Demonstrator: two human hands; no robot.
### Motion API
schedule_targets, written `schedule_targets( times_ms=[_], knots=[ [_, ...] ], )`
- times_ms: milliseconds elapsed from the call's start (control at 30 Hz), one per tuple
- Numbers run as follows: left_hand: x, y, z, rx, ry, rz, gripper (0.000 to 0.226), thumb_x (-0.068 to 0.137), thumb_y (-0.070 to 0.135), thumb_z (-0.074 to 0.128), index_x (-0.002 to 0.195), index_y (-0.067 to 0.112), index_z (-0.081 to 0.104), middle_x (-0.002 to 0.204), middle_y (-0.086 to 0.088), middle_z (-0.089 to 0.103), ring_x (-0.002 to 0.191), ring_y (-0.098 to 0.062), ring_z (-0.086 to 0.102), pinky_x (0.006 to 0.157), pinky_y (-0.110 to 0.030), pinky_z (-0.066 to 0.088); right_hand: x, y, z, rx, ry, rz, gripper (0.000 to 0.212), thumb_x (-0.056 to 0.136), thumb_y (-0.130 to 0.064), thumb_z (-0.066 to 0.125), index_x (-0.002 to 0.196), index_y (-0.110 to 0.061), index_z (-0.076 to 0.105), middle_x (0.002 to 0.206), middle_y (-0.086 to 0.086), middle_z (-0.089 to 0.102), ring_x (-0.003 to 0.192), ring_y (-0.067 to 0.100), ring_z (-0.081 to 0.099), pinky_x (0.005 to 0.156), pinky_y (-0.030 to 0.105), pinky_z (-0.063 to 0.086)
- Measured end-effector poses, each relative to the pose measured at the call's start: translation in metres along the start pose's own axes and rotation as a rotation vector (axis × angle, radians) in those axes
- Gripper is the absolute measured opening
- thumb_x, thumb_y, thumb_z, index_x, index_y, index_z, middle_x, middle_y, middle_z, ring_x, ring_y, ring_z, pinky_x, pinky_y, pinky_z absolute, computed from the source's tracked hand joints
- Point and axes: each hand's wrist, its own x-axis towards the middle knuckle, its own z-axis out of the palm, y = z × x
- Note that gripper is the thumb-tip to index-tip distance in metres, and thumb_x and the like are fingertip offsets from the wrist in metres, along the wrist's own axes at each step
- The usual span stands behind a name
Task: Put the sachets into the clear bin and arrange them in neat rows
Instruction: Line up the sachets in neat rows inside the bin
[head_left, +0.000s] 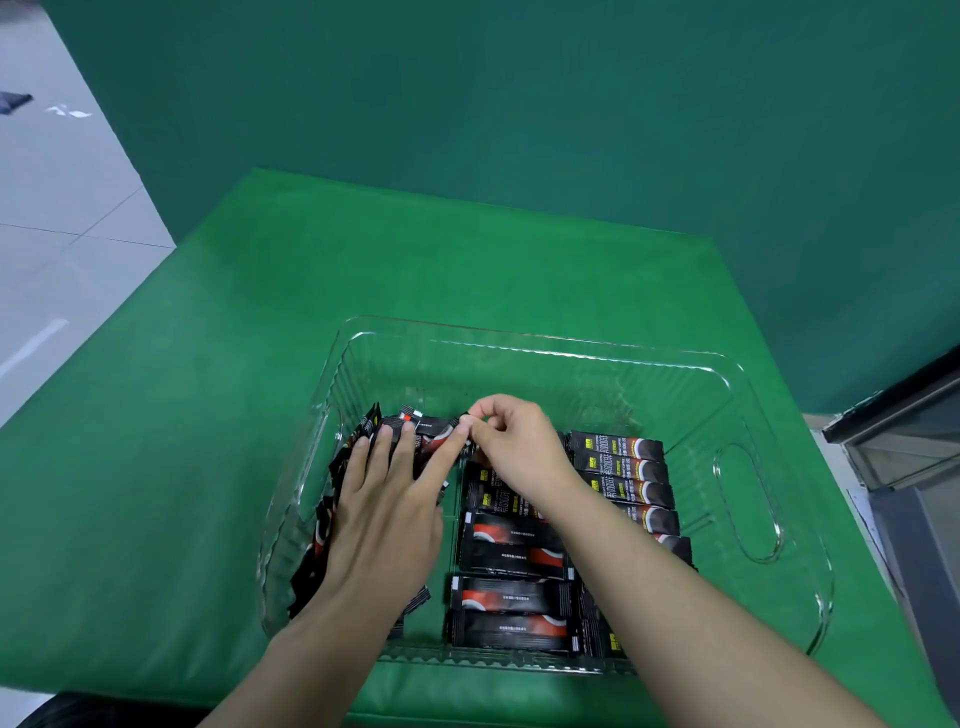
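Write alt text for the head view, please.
Two hands work inside a clear bin on a green cloth: the left hand presses flat on loose sachets, the right hand pinches one sachet end beside neat rows.

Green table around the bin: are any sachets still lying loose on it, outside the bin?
No: every visible sachet, such as the rows on the right, lies inside the clear bin, and the green table shows none.

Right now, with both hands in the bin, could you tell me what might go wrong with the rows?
The left hand lies flat on a loose pile of sachets leaning at the clear bin wall; lifting it may let them slump. The right hand pinches one sachet end above the neat stacked row; its forearm could nudge that row askew.
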Motion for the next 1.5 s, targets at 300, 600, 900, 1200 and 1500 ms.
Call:
schedule_targets(
  times_ms=[300,600,900,1200,1500],
  knots=[
    [0.001,0.0,0.0,0.012,-0.035,-0.003,0.075,0.059,0.022,0.084,0.13,0.017,0.059,0.127,-0.02,0.06,0.121,-0.039,0.053,0.108,-0.048,0.02,-0.002,-0.003,-0.017,0.279,0.063,0.033,0.013,0.091,-0.019,0.061,0.079,-0.016,0.059,0.068,0.002,0.068,0.049,0.012,0.06,0.046,0.019,0.043],
    [0.0,0.002,-0.004,0.123,-0.097,-0.011,0.061,0.092,0.04,0.052,0.146,0.017,0.036,0.154,-0.012,0.03,0.145,-0.03,0.018,0.116,-0.045,-0.003,-0.014,0.022,-0.052,0.123,0.214,0.094,0.01,0.088,-0.013,0.064,0.085,-0.015,0.055,0.066,0.002,0.058,0.058,0.015,0.05,0.062,0.027,0.046],
    [0.0,-0.001,-0.001,0.069,-0.057,0.028,0.038,0.053,0.018,0.088,0.089,0.022,0.076,0.11,-0.019,0.069,0.113,-0.042,0.058,0.103,-0.055,0.032,-0.012,0.036,-0.05,-0.007,0.326,0.215,0.014,0.09,-0.018,0.062,0.1,-0.016,0.053,0.092,-0.001,0.064,0.064,0.01,0.052,0.057,0.023,0.036],
    [0.001,-0.001,0.006,0.082,0.031,0.018,0.037,0.054,0.024,0.087,0.088,0.014,0.077,0.105,-0.018,0.07,0.114,-0.04,0.058,0.108,-0.052,0.026,-0.019,0.039,-0.037,-0.527,0.33,-0.055,0.01,0.087,-0.015,0.064,0.096,-0.013,0.068,0.102,0.002,0.056,0.1,0.021,0.05,0.082,0.025,0.035],
    [0.001,-0.001,0.007,0.074,0.045,0.011,0.056,0.053,0.021,0.088,0.106,0.009,0.073,0.114,-0.022,0.066,0.113,-0.042,0.059,0.107,-0.053,0.032,-0.012,0.013,-0.02,-0.509,0.056,-0.133,0.031,0.094,-0.024,0.056,0.124,-0.016,0.06,0.12,-0.001,0.063,0.113,0.017,0.049,0.097,0.028,0.037]
  ],
)
